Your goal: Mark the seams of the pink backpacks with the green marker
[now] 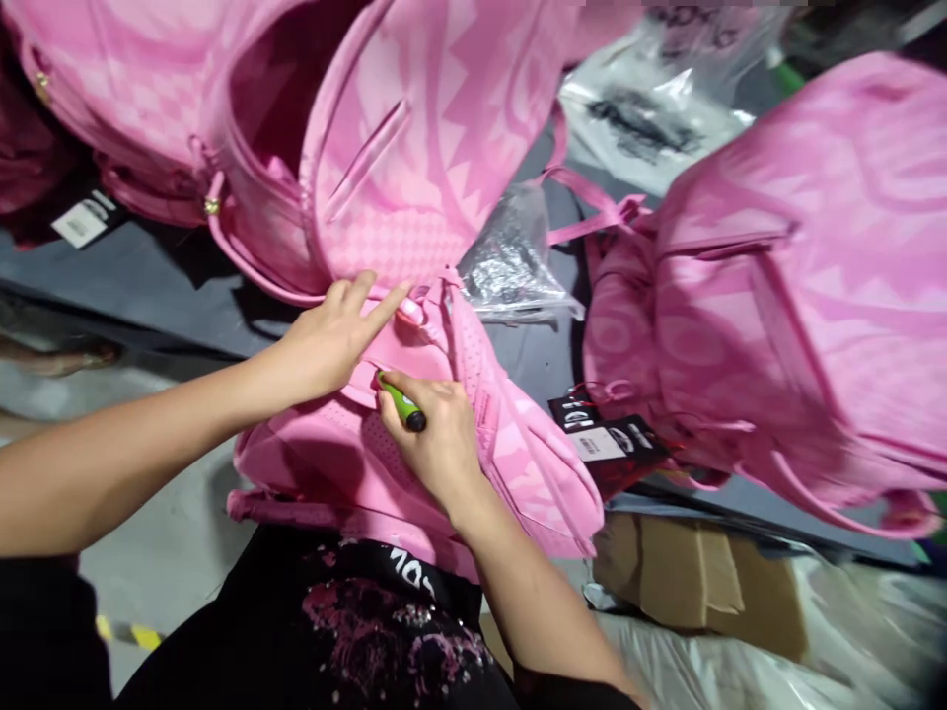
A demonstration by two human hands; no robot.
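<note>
A pink backpack (pixel 414 493) lies in front of me, its perforated back and straps toward my body. My left hand (pixel 332 340) rests flat on its upper part with fingers stretched out. In my right hand (pixel 436 434) is a short green pen-shaped tool (pixel 401 399) with a black end. Its front tip points at the pink fabric just beside my left hand; whether it touches the fabric I cannot tell. Behind both hands stands another part of a pink bag, an opened flap (pixel 436 128) with a zigzag and checker print.
More pink backpacks stand on the grey table (pixel 518 355), one large backpack (pixel 799 266) at right with black tags (pixel 607 444). Clear plastic bags (pixel 510 256) lie between them. A cardboard box (pixel 695 582) and plastic wrapping sit below the table edge.
</note>
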